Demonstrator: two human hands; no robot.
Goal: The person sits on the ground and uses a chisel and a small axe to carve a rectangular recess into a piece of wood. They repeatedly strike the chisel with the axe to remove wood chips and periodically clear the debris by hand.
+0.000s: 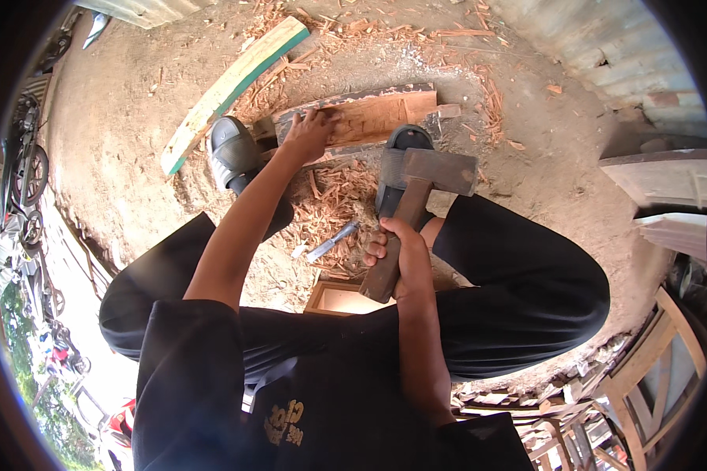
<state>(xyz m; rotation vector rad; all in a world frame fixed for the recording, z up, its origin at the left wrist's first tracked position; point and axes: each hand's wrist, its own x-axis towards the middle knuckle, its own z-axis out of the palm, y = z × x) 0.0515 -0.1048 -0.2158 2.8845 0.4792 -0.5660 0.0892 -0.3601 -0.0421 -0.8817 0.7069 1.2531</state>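
My right hand (401,255) is closed around the wooden handle of a hatchet (440,170), its broad, dark head raised above my right sandal. Ahead of me lies a piece of wood (385,118) with a rough, hollowed reddish face and dark, worn edges. On its left part my left hand (310,133) rests with fingers stretched out on the surface. My sandals (234,149) stand against its near side. Between my feet, a slim bluish tool (332,242), perhaps a chisel, lies on wood chips (334,200).
A long curved plank (232,94) with a green edge lies at the far left. A wooden box or frame (334,298) sits under me. Corrugated metal sheets (613,63) stand far right, scrap wood (550,416) near right, and motorcycles (30,173) along the left.
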